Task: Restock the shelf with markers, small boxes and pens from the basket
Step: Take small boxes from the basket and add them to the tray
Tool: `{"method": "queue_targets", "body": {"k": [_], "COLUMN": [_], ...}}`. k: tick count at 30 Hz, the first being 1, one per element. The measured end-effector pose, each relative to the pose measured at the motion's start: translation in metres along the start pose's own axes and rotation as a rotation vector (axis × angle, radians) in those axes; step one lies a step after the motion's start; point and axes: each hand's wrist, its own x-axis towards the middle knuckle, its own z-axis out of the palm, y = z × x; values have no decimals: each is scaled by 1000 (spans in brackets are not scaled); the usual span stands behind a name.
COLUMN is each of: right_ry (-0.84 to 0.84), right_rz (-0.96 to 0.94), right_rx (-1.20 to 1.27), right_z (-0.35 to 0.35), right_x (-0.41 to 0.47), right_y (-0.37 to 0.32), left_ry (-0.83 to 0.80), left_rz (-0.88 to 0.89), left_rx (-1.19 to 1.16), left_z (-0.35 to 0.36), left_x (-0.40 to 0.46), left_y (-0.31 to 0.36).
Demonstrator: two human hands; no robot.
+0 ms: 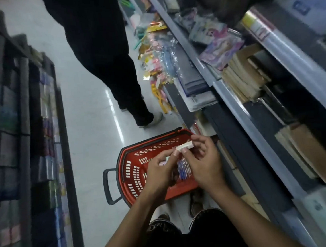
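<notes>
I see a red basket [134, 162] with a black handle [107, 184], a white small box [184, 146], blue pens [182, 168], and a grey shelf [232, 93] edge.

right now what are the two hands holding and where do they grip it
The right hand pinches a small white box at its ends, thumb and fingertips. The left hand grips another small item, mostly hidden in its fingers, over the red basket.

A narrow shop aisle runs over a glossy pale floor [89, 108] that mirrors a streak of ceiling light [114, 114]. A dark rack [26, 130] of blurred, coloured stock lines the left side. Another person in dark trousers [105, 56] stands ahead on the floor.
</notes>
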Motion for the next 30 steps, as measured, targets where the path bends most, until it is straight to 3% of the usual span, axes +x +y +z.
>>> {"method": "queue_targets", "body": {"k": [4, 10, 15, 22, 30], "right_ry": [197, 368, 592, 919, 1198], "right_rz": [-47, -40, 15, 49, 154], "right_rx": [47, -147, -364, -497, -472], "right_z": [-11, -65, -130, -213, -298], "right_x": [-51, -129, -210, -345, -541], "right_y": [-20, -19, -6, 14, 47], "left_ry": [-188, -494, -677, -958, -1246], "left_rz": [53, 248, 551, 686, 831], "left_rx": [147, 570, 866, 1038, 1124], "left_z": [3, 28, 82, 175, 265], "left_x": [-31, -59, -90, -180, -356], "left_y": [5, -8, -34, -90, -181]}}
